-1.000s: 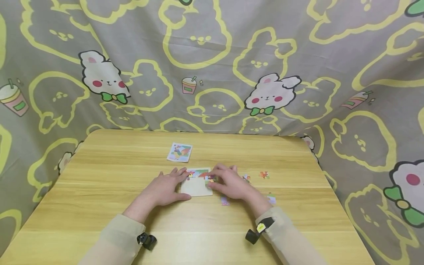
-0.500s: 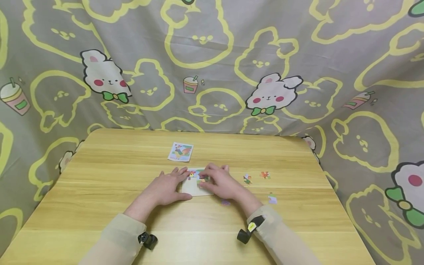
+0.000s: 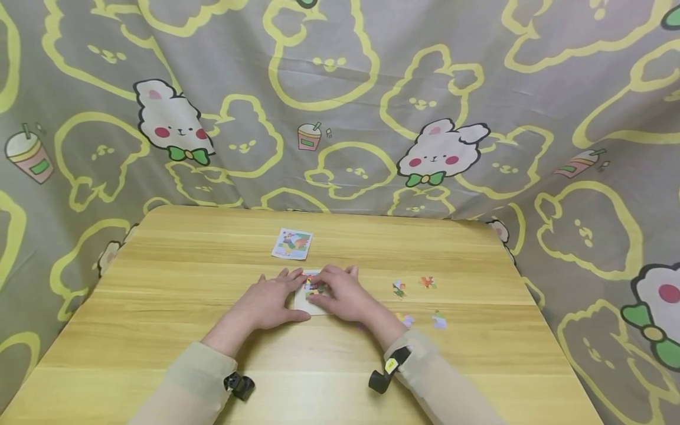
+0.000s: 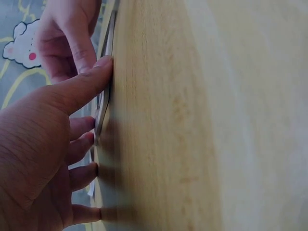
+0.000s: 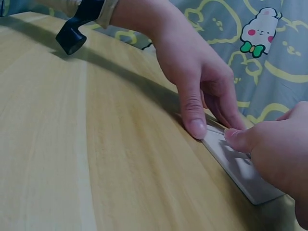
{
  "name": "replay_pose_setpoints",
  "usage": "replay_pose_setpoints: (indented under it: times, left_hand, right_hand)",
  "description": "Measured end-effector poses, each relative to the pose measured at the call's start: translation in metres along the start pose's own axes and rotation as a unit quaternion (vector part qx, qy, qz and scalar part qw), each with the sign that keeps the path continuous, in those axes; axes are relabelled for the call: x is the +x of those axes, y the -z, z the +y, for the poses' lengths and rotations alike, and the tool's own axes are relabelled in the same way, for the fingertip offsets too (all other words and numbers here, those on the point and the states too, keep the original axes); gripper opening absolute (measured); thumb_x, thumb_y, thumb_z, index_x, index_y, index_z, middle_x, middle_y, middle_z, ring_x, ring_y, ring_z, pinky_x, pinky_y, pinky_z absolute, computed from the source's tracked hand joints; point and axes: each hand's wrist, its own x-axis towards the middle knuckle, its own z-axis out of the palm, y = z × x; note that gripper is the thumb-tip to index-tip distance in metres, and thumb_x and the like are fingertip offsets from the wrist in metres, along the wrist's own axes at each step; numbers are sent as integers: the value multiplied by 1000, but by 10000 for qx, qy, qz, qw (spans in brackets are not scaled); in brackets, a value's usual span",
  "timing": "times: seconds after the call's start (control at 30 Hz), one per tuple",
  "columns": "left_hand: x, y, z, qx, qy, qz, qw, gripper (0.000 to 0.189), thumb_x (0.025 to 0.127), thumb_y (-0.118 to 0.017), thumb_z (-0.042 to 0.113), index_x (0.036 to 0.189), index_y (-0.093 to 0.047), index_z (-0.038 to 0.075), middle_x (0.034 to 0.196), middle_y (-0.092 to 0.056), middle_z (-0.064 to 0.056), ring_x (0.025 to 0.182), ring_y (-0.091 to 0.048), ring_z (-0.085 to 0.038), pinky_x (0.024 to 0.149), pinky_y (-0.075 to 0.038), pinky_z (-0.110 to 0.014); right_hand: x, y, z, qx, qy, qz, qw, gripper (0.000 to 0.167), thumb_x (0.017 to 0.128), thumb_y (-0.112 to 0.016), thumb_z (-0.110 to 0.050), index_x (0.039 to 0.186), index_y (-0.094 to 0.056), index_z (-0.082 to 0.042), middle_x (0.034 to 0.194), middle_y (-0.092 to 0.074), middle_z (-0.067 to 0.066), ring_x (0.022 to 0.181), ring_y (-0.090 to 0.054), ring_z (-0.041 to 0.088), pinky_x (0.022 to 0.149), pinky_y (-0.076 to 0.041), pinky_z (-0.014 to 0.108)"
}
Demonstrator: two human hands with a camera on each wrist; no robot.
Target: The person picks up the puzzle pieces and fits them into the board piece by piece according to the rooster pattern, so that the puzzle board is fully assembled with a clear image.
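A thin white puzzle tray [image 3: 301,304] lies flat on the table, with colourful pieces along its far side. My left hand [image 3: 271,301] rests at the tray's left end, fingers spread at the far corner and thumb by the near edge. In the left wrist view its thumb [image 4: 86,84] touches the tray's rim. Over the tray, my right hand [image 3: 344,294] pinches a green and orange puzzle piece [image 3: 317,290], partly hidden by the fingers. The right wrist view shows the right thumb [image 5: 240,139] above the white tray [image 5: 248,180], with the piece hidden there.
Loose puzzle pieces lie to the right: a green and white one [image 3: 399,288], an orange one [image 3: 427,283], and a pale purple one [image 3: 438,320]. Another piece [image 3: 406,320] sits beside the right wrist. A printed picture card [image 3: 292,244] lies behind the tray. A patterned curtain [image 3: 350,118] hangs behind the table.
My right hand has slid left across the tray with the puzzle piece, uncovering loose pieces on its right. My left hand has stayed at the tray's left end.
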Motion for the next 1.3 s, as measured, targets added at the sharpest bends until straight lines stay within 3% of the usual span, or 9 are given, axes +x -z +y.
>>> replay_pose_setpoints:
  times: [0.4,0.7,1.03,1.3]
  left_hand:
    - [-1,1,0,-14,-73,22,10000,94,90,-73,68,163,-45,15,169,-37,-6,152,-35,-42,112,-25,-79]
    - [-4,-1,-1,207,-216,143,9994,94,92,-69,70,162,-45,12,168,-38,-7,151,-37,-42,111,-28,-79]
    - [-9,-1,-1,429,-292,100,9986,87,96,-66,67,159,-49,9,165,-42,-6,152,-38,-36,112,-32,-75]
    - [-7,-2,-2,539,-226,36,9983,88,96,-65,67,160,-48,8,166,-42,-6,152,-39,-35,111,-34,-75]
  right_hand:
    - [8,-10,-3,-226,68,144,9996,28,99,-76,-41,116,-76,-18,111,-65,-9,111,-61,11,96,-26,51]
    - [9,-15,-4,-227,-116,289,9993,31,98,-78,-41,118,-80,-18,111,-62,-9,106,-59,11,97,-25,53]
    - [4,-14,-1,-9,-300,245,9993,45,97,-78,-42,130,-75,-10,114,-61,-6,103,-58,10,95,-25,45]
    - [2,-12,0,-4,-289,223,9993,40,100,-76,-38,128,-77,-10,116,-59,-4,103,-56,11,92,-26,43]
